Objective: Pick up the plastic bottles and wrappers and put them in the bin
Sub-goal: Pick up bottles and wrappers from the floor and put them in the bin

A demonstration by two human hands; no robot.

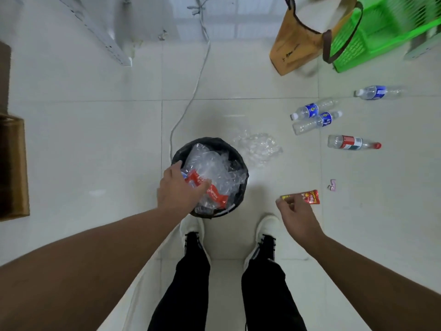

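Note:
A round bin point(239, 158) with a black liner stands on the tiled floor just ahead of my feet, filled with crumpled clear plastic and bottles. My left hand point(179, 189) is over its near left side, thumb and fingers curled around a red-labelled clear bottle point(214, 193) lying on top. My right hand point(296, 216) hovers to the right of the bin, pinching the yellow end of a red snack wrapper point(310, 196). On the floor to the right lie three blue-labelled bottles point(310, 110) point(317, 121) point(372, 92), a red-labelled bottle point(350, 142) and a crumpled clear wrapper point(259, 146).
A small pink scrap point(332, 185) lies on the floor right of the wrapper. A tan bag point(293, 48) and a green basket point(372, 32) stand at the back right. A white cable point(191, 101) runs toward the bin. A cardboard box point(12, 168) sits far left.

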